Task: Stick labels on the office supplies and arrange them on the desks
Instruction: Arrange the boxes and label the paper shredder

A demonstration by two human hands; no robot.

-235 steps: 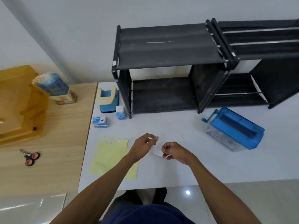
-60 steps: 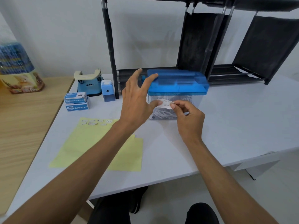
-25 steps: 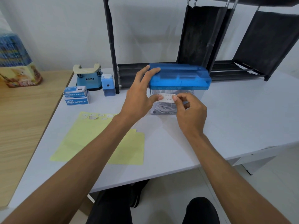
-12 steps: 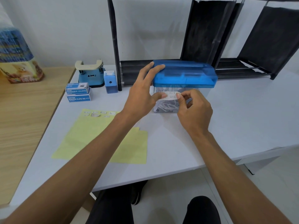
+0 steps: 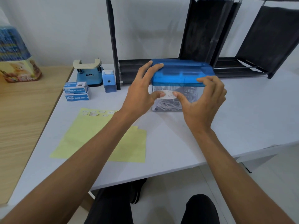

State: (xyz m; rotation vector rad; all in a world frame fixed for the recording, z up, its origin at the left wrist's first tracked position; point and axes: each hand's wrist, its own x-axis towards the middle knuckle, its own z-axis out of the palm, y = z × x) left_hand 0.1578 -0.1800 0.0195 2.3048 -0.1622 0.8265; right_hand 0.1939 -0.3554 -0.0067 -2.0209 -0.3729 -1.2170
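Note:
A small paper shredder stands on the white desk (image 5: pixel 242 120), with a blue lid (image 5: pixel 181 71) and a clear bin full of paper strips. A white handwritten label (image 5: pixel 169 95) is stuck on the bin's front. My left hand (image 5: pixel 139 96) has its fingers on the lid's left end and its thumb on the label's left edge. My right hand (image 5: pixel 202 102) curls its fingers over the lid's front right edge, with the thumb on the label's right edge. A yellow backing sheet (image 5: pixel 90 135) with several small labels (image 5: pixel 95 113) lies at the front left.
Two binder clip boxes (image 5: pixel 76 93), a blue hole punch (image 5: pixel 89 73) and a blue sharpener (image 5: pixel 109 81) sit at the back left. A black fabric rack (image 5: pixel 226 38) stands behind the shredder. A tissue box (image 5: pixel 16 63) rests on the wooden desk (image 5: pixel 24 113) on the left.
My right hand has gone from pinching the label's right end to spreading over the lid with only its thumb on the label. My left hand has stayed on the shredder.

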